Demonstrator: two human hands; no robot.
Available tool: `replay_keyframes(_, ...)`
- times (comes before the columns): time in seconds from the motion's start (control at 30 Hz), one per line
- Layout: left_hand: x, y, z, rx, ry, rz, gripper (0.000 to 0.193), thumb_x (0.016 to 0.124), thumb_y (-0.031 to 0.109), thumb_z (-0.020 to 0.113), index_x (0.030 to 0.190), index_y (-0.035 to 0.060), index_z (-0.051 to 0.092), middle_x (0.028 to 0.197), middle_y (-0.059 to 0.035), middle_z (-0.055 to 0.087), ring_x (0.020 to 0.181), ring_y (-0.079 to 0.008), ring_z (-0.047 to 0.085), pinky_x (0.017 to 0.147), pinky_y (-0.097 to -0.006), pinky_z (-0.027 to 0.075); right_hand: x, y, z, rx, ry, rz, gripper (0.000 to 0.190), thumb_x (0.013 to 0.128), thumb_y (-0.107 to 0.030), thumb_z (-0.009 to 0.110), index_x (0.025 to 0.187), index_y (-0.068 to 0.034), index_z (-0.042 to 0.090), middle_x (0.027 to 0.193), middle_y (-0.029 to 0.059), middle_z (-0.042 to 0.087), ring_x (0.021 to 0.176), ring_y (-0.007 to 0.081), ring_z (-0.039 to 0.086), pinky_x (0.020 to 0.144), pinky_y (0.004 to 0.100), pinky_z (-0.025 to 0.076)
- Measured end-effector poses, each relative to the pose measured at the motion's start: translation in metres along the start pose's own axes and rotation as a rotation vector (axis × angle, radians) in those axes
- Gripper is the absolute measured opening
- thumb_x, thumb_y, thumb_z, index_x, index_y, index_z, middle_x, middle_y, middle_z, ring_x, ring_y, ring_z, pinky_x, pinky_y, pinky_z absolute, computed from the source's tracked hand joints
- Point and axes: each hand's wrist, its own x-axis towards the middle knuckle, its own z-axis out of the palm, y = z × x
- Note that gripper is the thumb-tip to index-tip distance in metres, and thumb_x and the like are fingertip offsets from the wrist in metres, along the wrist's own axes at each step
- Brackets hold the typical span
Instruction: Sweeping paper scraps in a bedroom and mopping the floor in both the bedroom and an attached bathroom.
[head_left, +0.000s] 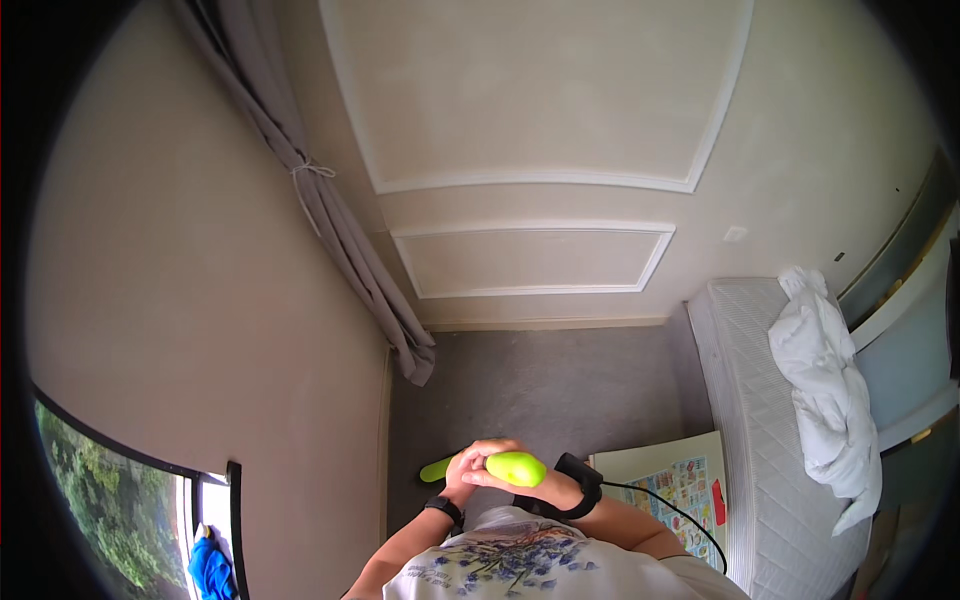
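Observation:
Both of my hands meet in front of my shirt, closed round the narrow middle of a lime-green object, perhaps a dumbbell. Its rounded lime-green end (516, 469) sticks out on the right. A second lime-green part (437, 470) shows to the left, partly hidden; whether it belongs to the same object I cannot tell. My left hand (459, 478) has a black watch at its wrist. My right hand (480, 477) overlaps it, and many fingers are hidden. A black strap device (581, 480) with a cable sits on my right wrist.
A grey floor (547, 382) lies ahead, below a panelled wall. A tied curtain (337, 217) hangs at the left corner. To the right stand a mattress (739, 360) with a white quilt (814, 375) and a board with a printed sheet (675, 487). Blue cloth (211, 568) hangs by the window.

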Motion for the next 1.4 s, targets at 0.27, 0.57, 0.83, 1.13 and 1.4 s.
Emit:
replay_keyframes(0.27,0.091,0.031,0.032,0.167,-0.138,0.06,0.029,0.078,0.035,0.058,0.097,0.0151,0.065,0.09,-0.0139,0.065,0.085,-0.0299,0.063,0.069,-0.038,0.049,-0.012,-0.02,-0.076,0.034,0.352,0.159,0.012,0.08,-0.009,0.065,0.089,-0.002,0.061,0.08,0.0036,0.062,0.075,0.009,0.058,0.066,0.0223,0.047)
replay_keyframes(0.57,0.193,0.122,0.049,-0.133,-0.516,0.289,0.018,0.07,0.016,0.064,0.083,0.0058,0.059,0.078,-0.0128,0.062,0.074,-0.0288,0.061,0.066,-0.0328,0.046,-0.017,-0.028,-0.095,-0.315,0.784,0.151,0.02,0.074,-0.013,0.073,0.088,-0.006,0.061,0.073,0.0065,0.062,0.066,0.0142,0.058,0.06,0.0252,0.045)
replay_keyframes(0.83,0.274,0.117,0.056,-0.552,-0.895,0.253,0.022,0.074,0.008,0.064,0.095,0.0035,0.059,0.111,-0.0114,0.053,0.103,-0.0226,0.053,0.087,-0.0299,0.042,0.034,0.062,-0.12,-0.494,1.116,0.183,0.026,0.069,-0.008,0.075,0.091,-0.006,0.06,0.073,0.0048,0.057,0.066,0.0158,0.054,0.059,0.0266,0.043)
replay_keyframes(1.13,0.328,0.084,0.058,-0.598,-1.058,0.425,0.033,0.079,0.006,0.057,0.112,0.0041,0.055,0.124,-0.0109,0.047,0.118,-0.022,0.043,0.101,-0.0317,0.03,0.077,0.077,-0.146,-0.602,1.228,0.272,0.029,0.068,-0.006,0.068,0.095,-0.008,0.058,0.084,0.0082,0.057,0.077,0.0265,0.055,0.065,0.0333,0.043)
replay_keyframes(1.4,0.352,0.137,0.078,-0.522,-1.152,0.329,0.033,0.079,-0.005,0.052,0.111,0.0044,0.048,0.109,-0.0066,0.051,0.103,-0.0149,0.049,0.088,-0.0255,0.045,0.066,0.07,-0.174,-0.491,1.314,0.256,0.031,0.069,-0.012,0.074,0.097,-0.011,0.06,0.079,0.0041,0.054,0.074,0.022,0.051,0.067,0.031,0.041)
